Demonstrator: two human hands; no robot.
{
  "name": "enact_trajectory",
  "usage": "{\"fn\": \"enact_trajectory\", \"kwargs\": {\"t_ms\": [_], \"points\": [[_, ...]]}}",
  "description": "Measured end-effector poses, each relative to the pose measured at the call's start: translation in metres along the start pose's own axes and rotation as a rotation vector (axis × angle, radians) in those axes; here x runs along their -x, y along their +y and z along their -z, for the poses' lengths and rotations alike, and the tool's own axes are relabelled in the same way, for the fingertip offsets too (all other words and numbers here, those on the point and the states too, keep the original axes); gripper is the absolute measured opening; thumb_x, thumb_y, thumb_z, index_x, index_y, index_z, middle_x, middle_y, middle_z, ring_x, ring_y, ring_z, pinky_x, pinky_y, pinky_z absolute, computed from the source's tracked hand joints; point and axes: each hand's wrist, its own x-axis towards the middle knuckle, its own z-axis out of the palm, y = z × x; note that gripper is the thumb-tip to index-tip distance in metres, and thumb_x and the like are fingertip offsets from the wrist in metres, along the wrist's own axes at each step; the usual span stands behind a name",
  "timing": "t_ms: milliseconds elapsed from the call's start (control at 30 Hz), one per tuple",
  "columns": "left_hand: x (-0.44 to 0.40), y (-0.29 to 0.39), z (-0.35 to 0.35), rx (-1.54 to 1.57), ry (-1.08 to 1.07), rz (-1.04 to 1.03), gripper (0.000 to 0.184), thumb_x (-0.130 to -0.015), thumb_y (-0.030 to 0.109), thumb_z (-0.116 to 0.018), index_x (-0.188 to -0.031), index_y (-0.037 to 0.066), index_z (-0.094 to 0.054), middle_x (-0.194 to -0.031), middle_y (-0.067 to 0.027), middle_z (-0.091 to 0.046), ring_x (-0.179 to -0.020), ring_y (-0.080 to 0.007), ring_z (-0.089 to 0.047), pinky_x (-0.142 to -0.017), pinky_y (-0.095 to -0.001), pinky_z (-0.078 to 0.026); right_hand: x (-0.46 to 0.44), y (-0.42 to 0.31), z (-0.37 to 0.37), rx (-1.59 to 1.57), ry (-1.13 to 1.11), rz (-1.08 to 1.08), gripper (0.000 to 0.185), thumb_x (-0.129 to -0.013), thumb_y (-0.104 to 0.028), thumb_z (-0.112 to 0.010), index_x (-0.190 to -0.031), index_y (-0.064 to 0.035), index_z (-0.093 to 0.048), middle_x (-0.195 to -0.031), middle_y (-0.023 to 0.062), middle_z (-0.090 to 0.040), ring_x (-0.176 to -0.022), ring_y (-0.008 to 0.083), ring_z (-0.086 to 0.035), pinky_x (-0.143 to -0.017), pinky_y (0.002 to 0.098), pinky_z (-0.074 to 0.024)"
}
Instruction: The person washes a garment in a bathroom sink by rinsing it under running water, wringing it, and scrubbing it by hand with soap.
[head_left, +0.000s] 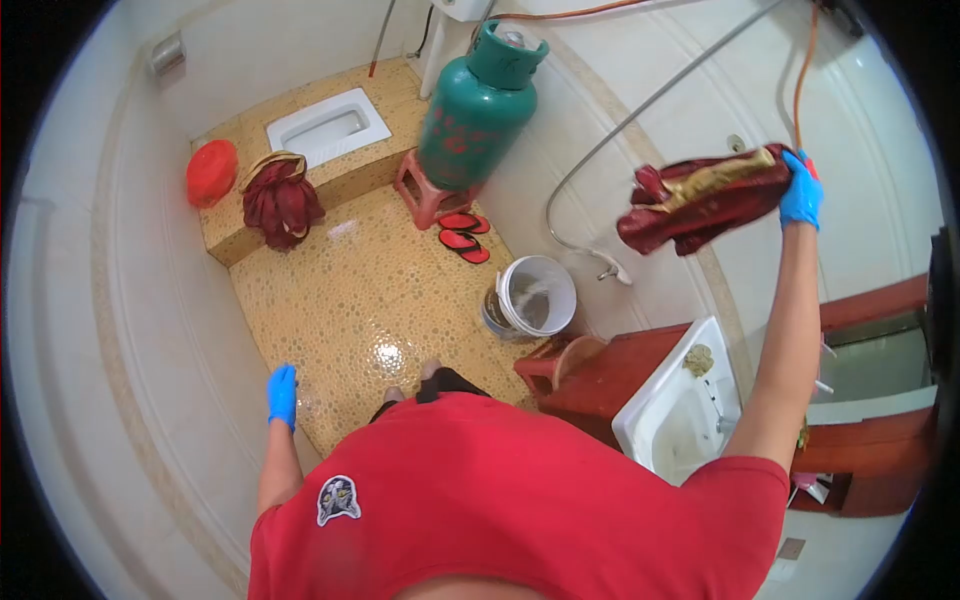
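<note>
My right hand point(802, 192), in a blue glove, is raised at the upper right and closed on one end of a dark red cloth with a gold band point(712, 195). The cloth stretches out to the left from my hand, in front of the tiled wall. My left hand point(283, 396), also in a blue glove, hangs low at the left over the floor near the wall; its fingers look pressed together, and what they hold, if anything, is hidden. Another dark red and gold cloth point(283, 208) lies bunched on the raised tiled step.
White bucket point(540, 296) on the pebbled floor; red sandals point(463, 246); green gas cylinder point(478, 120) on a red stool point(424, 200); squat toilet point(330, 128); red basin point(211, 173); sink point(680, 440) to the right; shower hose point(640, 110) along the wall.
</note>
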Motion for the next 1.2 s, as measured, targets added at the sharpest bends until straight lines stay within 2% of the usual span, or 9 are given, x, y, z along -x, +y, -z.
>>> {"fn": "enact_trajectory", "kwargs": {"t_ms": [233, 333, 600, 733, 833, 900, 1033, 1100, 1200], "points": [[0.012, -0.048, 0.045, -0.114, 0.159, 0.192, 0.03, -0.086, 0.029, -0.052, -0.093, 0.002, -0.061, -0.078, -0.0063, -0.061, -0.063, -0.0159, -0.055, -0.054, -0.0293, -0.044, -0.065, 0.065, -0.209, 0.034, -0.118, 0.092, 0.05, -0.072, -0.018, -0.068, -0.114, 0.0069, -0.057, -0.115, 0.0149, -0.059, -0.103, 0.0203, -0.056, -0.091, 0.0295, -0.0425], [-0.006, -0.108, 0.071, 0.154, 0.19, 0.577, 0.028, -0.086, 0.029, -0.052, -0.094, 0.003, -0.06, -0.084, -0.0072, -0.061, -0.065, -0.0159, -0.055, -0.052, -0.0284, -0.043, -0.101, 0.086, -0.288, 0.157, -0.205, 0.287, 0.056, -0.07, -0.023, -0.068, -0.114, 0.0084, -0.056, -0.101, 0.0166, -0.064, -0.092, 0.0196, -0.059, -0.082, 0.0295, -0.0457], [-0.045, 0.007, 0.05, -0.102, 0.276, 0.424, 0.033, -0.085, 0.032, -0.056, -0.102, 0.004, -0.061, -0.091, -0.006, -0.062, -0.073, -0.0169, -0.057, -0.06, -0.0291, -0.045, -0.181, 0.17, -0.491, 0.179, -0.725, 0.18, 0.068, -0.078, -0.04, -0.066, -0.126, 0.0042, -0.046, -0.106, 0.0134, -0.061, -0.097, 0.0179, -0.055, -0.088, 0.0305, -0.0423], [-0.074, 0.061, 0.035, 0.029, 0.366, 0.439, 0.036, -0.085, 0.033, -0.057, -0.105, 0.003, -0.061, -0.093, -0.0051, -0.062, -0.077, -0.0167, -0.057, -0.065, -0.0301, -0.045, -0.173, 0.229, -0.536, 0.7, -0.983, 0.175, 0.067, -0.083, -0.05, -0.058, -0.125, 0.0013, -0.048, -0.116, 0.0122, -0.058, -0.109, 0.0203, -0.053, -0.095, 0.0323, -0.0395], [-0.109, 0.073, 0.036, 0.039, 0.346, 0.439, 0.036, -0.086, 0.034, -0.055, -0.104, 0.003, -0.062, -0.092, -0.0047, -0.062, -0.079, -0.0157, -0.056, -0.069, -0.0309, -0.045, -0.132, 0.274, -0.532, 0.548, -0.898, 0.025, 0.075, -0.079, -0.058, -0.056, -0.127, -0.0015, -0.047, -0.126, 0.0193, -0.052, -0.118, 0.0304, -0.049, -0.098, 0.0372, -0.0372], [-0.145, 0.066, 0.056, -0.135, 0.193, 0.453, 0.035, -0.088, 0.031, -0.053, -0.102, 0.001, -0.062, -0.09, -0.0057, -0.062, -0.079, -0.016, -0.056, -0.07, -0.0309, -0.045, -0.101, 0.249, -0.518, 0.776, -0.799, 0.279, 0.068, -0.08, -0.055, -0.056, -0.125, -0.0046, -0.051, -0.119, 0.0202, -0.056, -0.113, 0.0325, -0.053, -0.094, 0.0392, -0.04], [-0.241, 0.144, 0.052, -0.108, 0.2, 0.331, 0.042, -0.089, 0.03, -0.054, -0.118, -0.001, -0.056, -0.112, -0.013, -0.061, -0.1, -0.0196, -0.057, -0.09, -0.0323, -0.044, -0.041, 0.184, -0.522, 0.57, -0.411, 0.329, 0.045, -0.086, -0.034, -0.06, -0.117, -0.0007, -0.058, -0.108, 0.0164, -0.063, -0.098, 0.0249, -0.06, -0.087, 0.035, -0.0445], [-0.317, 0.149, 0.054, -0.289, 0.176, 0.234, 0.046, -0.086, 0.034, -0.057, -0.117, -0.001, -0.057, -0.116, -0.0159, -0.06, -0.107, -0.0245, -0.057, -0.092, -0.0341, -0.043, -0.009, 0.166, -0.534, 0.309, -0.347, 0.27, 0.035, -0.088, -0.016, -0.059, -0.116, 0.0031, -0.057, -0.11, 0.0141, -0.062, -0.1, 0.021, -0.059, -0.089, 0.0335, -0.0438], [-0.427, 0.193, 0.041, -0.232, 0.092, 0.181, 0.053, -0.083, 0.034, -0.061, -0.123, 0.001, -0.052, -0.114, -0.0178, -0.06, -0.105, -0.0251, -0.058, -0.089, -0.034, -0.045, 0.047, 0.153, -0.542, 0.434, -0.304, 0.263, 0.031, -0.09, -0.012, -0.054, -0.115, 0.0056, -0.056, -0.112, 0.0137, -0.06, -0.103, 0.021, -0.056, -0.091, 0.0341, -0.0415]]}}
